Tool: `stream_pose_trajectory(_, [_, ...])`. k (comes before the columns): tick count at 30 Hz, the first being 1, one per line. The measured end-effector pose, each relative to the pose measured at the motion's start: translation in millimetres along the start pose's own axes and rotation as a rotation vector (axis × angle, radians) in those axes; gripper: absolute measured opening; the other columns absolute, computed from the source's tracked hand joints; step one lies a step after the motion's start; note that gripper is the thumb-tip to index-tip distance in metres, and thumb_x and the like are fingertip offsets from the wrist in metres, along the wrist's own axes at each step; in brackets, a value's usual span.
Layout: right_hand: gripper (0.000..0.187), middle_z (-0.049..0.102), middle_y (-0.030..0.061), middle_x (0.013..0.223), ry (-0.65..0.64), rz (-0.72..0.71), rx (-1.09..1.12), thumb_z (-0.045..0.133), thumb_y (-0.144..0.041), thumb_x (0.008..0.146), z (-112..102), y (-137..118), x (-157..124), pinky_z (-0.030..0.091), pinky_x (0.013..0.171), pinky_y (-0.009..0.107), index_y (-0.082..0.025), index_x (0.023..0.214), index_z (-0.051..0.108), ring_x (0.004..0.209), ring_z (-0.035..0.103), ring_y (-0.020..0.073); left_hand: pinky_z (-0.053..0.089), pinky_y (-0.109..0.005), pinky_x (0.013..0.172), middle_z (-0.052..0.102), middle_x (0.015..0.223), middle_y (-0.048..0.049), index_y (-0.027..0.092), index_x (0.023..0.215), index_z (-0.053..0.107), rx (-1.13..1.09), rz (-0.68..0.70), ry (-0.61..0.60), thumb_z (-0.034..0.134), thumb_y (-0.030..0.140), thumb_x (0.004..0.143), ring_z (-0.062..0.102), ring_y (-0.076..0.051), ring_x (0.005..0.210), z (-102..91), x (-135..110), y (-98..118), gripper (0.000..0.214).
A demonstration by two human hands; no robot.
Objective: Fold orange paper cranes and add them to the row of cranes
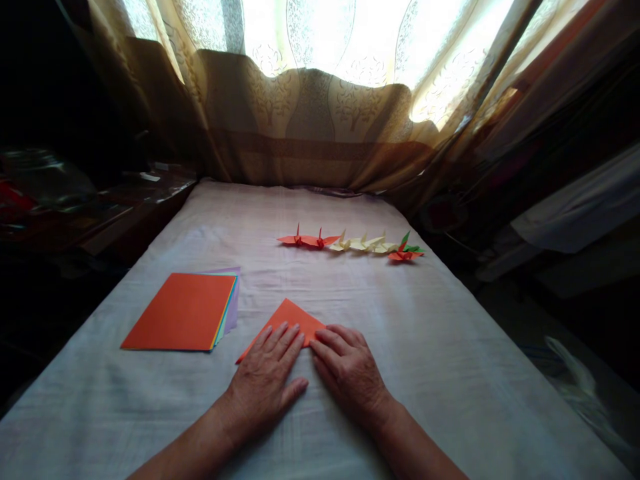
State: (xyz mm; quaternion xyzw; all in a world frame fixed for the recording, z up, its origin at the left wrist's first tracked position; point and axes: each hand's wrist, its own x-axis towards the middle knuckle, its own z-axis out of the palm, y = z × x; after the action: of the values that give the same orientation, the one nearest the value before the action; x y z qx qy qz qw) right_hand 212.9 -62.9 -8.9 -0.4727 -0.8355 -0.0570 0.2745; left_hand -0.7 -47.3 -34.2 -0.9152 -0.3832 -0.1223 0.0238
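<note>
A folded orange sheet of origami paper (287, 313) lies on the cloth in front of me, its visible part coming to a point at the far side. Flat on its near left part rests my left hand (267, 373), fingers stretched out and thumb apart. My right hand (350, 373) is at the paper's right end, fingers bent inward and close together, with their tips on the edge. That right corner is hidden beneath the hand. To the left sits a stack of square paper (180, 312), orange on top, with yellow, blue, green and lilac edges showing.
A row of several folded paper cranes (350, 243), red, cream and green, stands toward the far right. White cloth (435, 387) covers the surface. Behind it hang patterned curtains (310, 127). A glass jar (45, 177) stands in shadow at left.
</note>
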Motion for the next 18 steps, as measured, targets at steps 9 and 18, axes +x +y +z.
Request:
stream_pose_trajectory(9, [0.027, 0.067, 0.0074, 0.107, -0.077, 0.093, -0.025, 0.055, -0.025, 0.092, -0.1, -11.1, -4.5, 0.041, 0.090, 0.036, -0.022, 0.117, 0.063, 0.099, 0.057, 0.0217, 0.027, -0.043, 0.114, 0.047, 0.147, -0.0076, 0.026, 0.145, 0.042, -0.009, 0.003, -0.012, 0.040, 0.058, 0.094, 0.043, -0.026, 0.134, -1.2, 0.9, -1.6, 0.059])
stream_pose_trajectory(18, [0.027, 0.064, 0.0090, 0.112, -0.093, 0.274, -0.085, 0.060, -0.030, 0.087, -3.8, -16.6, -12.1, 0.037, 0.089, 0.039, -0.024, 0.113, 0.063, 0.102, 0.053, 0.0247, 0.028, -0.044, 0.113, 0.046, 0.148, -0.0070, 0.028, 0.145, 0.042, -0.037, -0.003, -0.018, 0.040, 0.058, 0.095, 0.042, -0.027, 0.135, 0.7, 1.0, -2.1, 0.058])
